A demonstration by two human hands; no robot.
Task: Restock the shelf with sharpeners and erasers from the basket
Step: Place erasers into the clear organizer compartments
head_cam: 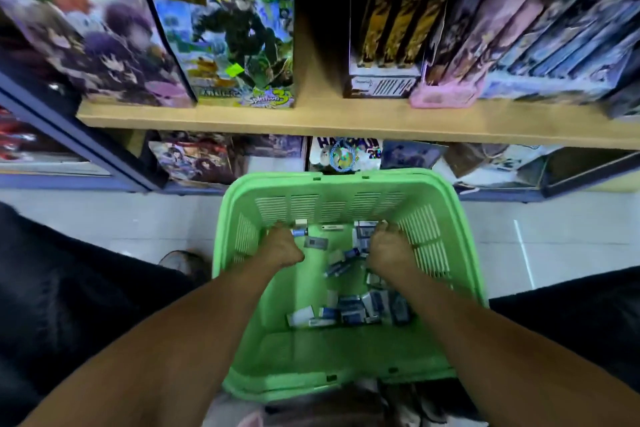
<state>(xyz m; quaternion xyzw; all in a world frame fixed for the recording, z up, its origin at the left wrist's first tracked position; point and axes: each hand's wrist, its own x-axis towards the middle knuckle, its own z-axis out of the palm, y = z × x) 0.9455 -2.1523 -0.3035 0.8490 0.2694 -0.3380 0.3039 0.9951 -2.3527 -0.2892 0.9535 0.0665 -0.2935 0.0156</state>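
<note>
Head view: both arms reached into a green basket [349,350] at six o'clock, below the wooden shelf [346,118] at twelve. The left hand [282,246] and right hand [386,250] curled down among small blue-and-white sharpeners and erasers [349,310], seemingly gathering stock; whether either gripped a piece was unclear.

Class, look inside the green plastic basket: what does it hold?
The green plastic basket holds small blue-and-white packets scattered on its floor. Both hands, left hand and right hand, reach in, hiding whatever lies beneath them.
</note>
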